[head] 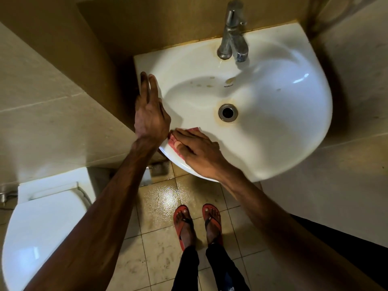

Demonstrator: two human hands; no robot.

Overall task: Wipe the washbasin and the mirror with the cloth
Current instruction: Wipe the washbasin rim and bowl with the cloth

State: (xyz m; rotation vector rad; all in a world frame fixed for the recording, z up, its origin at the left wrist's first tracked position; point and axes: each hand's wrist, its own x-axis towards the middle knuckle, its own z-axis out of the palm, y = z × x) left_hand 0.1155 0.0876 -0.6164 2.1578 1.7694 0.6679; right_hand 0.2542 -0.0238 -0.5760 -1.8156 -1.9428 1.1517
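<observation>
A white washbasin (273, 114) fills the upper middle, with a chrome tap (233, 32) at its back and a round drain (228, 112) with rust stains around it. My right hand (195, 148) presses a pink-red cloth (174, 139) flat on the basin's near left rim; only the cloth's edges show under the fingers. My left hand (150, 110) rests flat on the basin's left edge, fingers stretched toward the wall, holding nothing. No mirror is in view.
A white toilet (42, 223) with closed lid stands at lower left. Beige tiled walls enclose the basin on both sides. My feet in red flip-flops (197, 223) stand on the wet tiled floor below the basin.
</observation>
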